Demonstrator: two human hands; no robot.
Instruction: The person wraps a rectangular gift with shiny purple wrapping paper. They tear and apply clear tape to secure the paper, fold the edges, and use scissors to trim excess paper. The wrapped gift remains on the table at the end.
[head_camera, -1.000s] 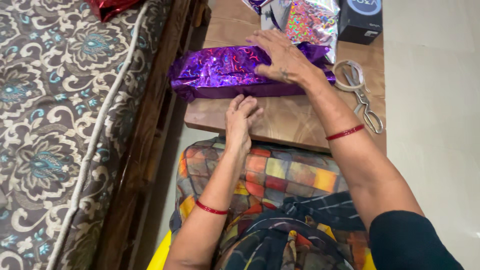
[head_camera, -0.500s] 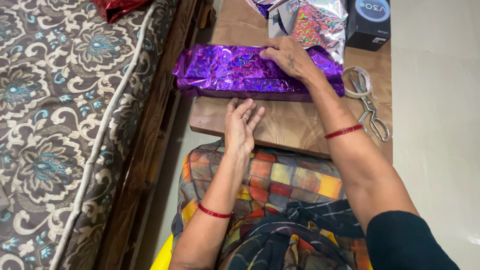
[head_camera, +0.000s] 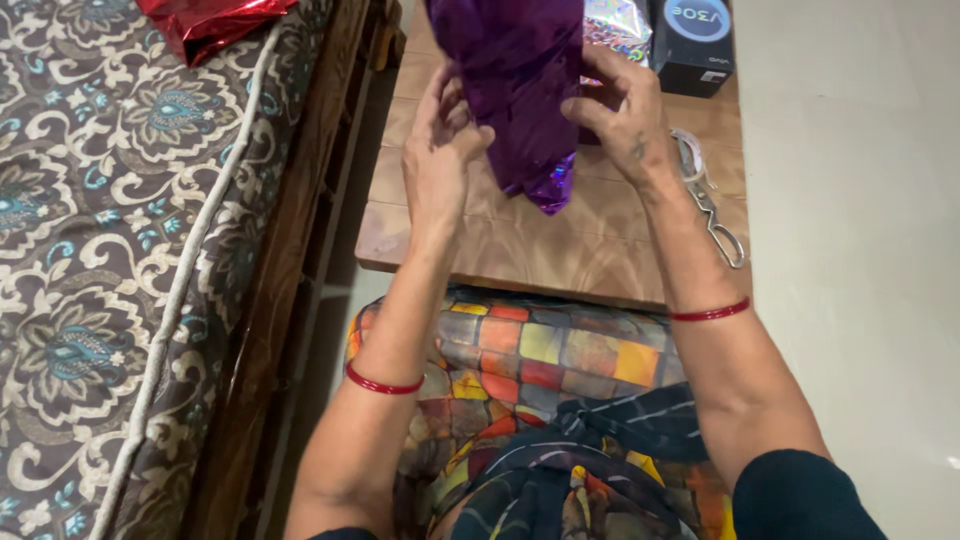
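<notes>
Both hands gripped the purple parcel upright above the table: left hand and right hand clamped on opposite sides.

The purple wrapped parcel is cut off by the top edge; the scissors and tape roll are partly hidden behind the right hand.

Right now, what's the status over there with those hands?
Left hand and right hand both gripping purple wrapped parcel, stood on end above wooden board. Scissors beside right wrist, clear.
</notes>
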